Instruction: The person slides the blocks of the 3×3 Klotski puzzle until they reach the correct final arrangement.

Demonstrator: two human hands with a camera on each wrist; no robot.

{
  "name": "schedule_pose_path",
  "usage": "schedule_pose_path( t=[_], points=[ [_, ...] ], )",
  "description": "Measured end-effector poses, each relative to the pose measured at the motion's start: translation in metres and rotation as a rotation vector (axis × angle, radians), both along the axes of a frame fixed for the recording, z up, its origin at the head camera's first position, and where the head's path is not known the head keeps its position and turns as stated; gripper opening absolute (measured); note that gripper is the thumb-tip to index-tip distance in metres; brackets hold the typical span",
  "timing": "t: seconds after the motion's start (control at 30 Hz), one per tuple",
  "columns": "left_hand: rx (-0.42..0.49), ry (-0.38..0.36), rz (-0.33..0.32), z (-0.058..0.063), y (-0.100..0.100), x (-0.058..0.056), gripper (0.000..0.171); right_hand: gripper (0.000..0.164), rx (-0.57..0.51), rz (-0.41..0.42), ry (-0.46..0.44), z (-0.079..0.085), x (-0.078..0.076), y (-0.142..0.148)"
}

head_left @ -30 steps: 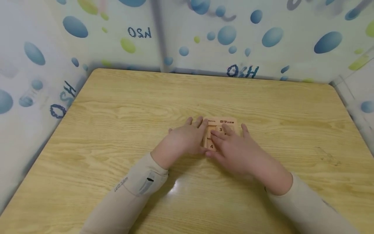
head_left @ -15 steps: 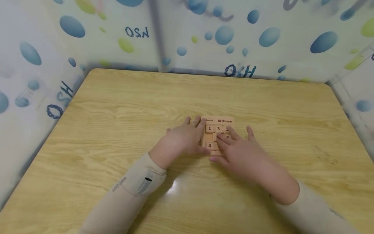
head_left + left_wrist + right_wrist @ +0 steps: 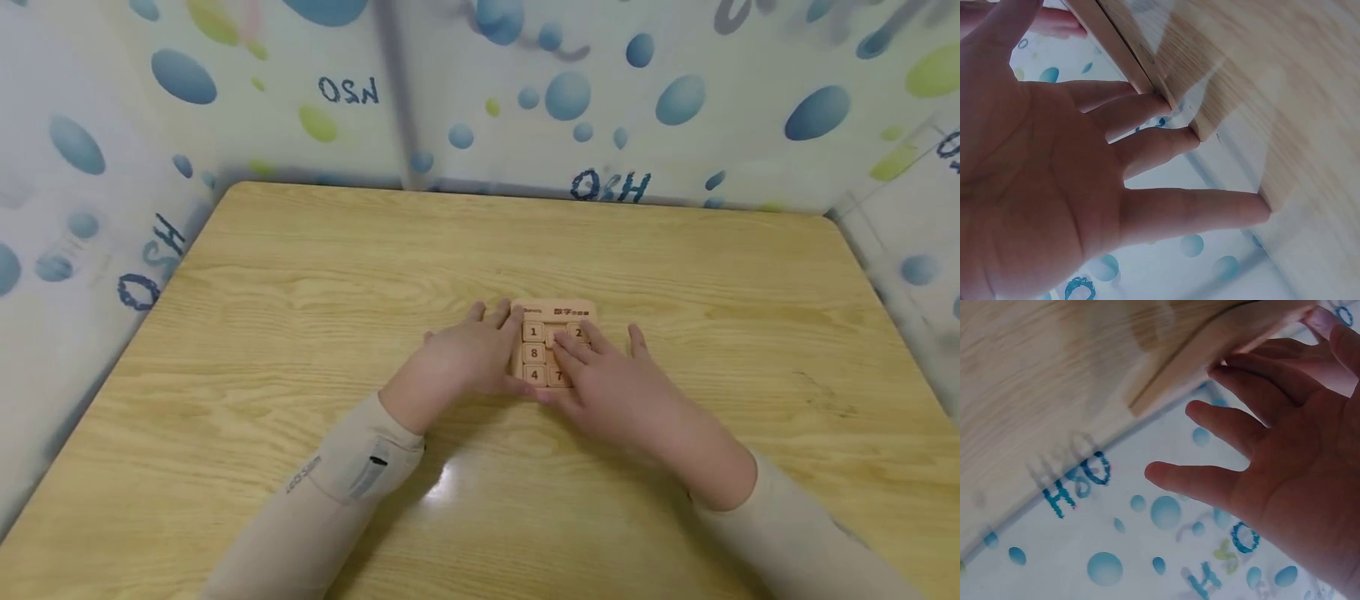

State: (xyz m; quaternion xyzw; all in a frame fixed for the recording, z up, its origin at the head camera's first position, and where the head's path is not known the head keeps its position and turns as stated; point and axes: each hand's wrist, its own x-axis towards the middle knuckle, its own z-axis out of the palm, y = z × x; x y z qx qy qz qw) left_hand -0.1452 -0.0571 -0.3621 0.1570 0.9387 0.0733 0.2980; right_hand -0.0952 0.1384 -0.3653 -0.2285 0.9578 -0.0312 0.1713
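Note:
A wooden number slide puzzle (image 3: 555, 307) lies on the table near its middle. My left hand (image 3: 472, 354) is spread palm-down along its left side, fingertips at the frame's edge and thumb at the near-left corner. My right hand (image 3: 622, 379) reaches over the right part with extended fingers, two fingertips pressing on the upper-middle tile, whose number they cover. The 1 tile (image 3: 533, 332), 8 tile (image 3: 534, 353) and 4 tile (image 3: 534, 375) form the left column. The 7 tile (image 3: 558, 376) and 2 tile (image 3: 579, 332) are partly visible. The right hand hides the lower-right tiles.
The wood-grain table (image 3: 360, 275) extends around the puzzle on all sides. A wall (image 3: 450, 83) with blue and green dots and H2O lettering stands behind and to the left. A dark scuff mark (image 3: 825, 396) shows on the table at the right.
The 8 tile now fills the middle-left cell, which was bare half a second ago. My right fingertips have moved from the puzzle's centre up to the upper-middle tile. My left hand stays in place.

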Motion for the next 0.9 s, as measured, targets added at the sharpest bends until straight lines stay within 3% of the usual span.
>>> schedule_pose_path(
  t=[0.17, 0.4, 0.7, 0.9],
  points=[
    [-0.002, 0.000, 0.001, 0.000, 0.000, -0.001, 0.119, 0.075, 0.007, -0.001, -0.016, 0.007, 0.005, 0.004],
    [-0.001, -0.008, 0.006, -0.001, 0.000, -0.001, 0.118, 0.071, 0.043, -0.099, 0.033, 0.002, -0.006, 0.008],
    [-0.007, -0.002, 0.000, -0.003, -0.001, -0.002, 0.120, 0.073, 0.006, -0.035, 0.056, -0.007, -0.008, -0.006],
    [0.000, -0.008, -0.006, -0.001, -0.001, -0.002, 0.119, 0.073, 0.048, -0.076, 0.010, 0.004, -0.001, -0.002]
  ],
)
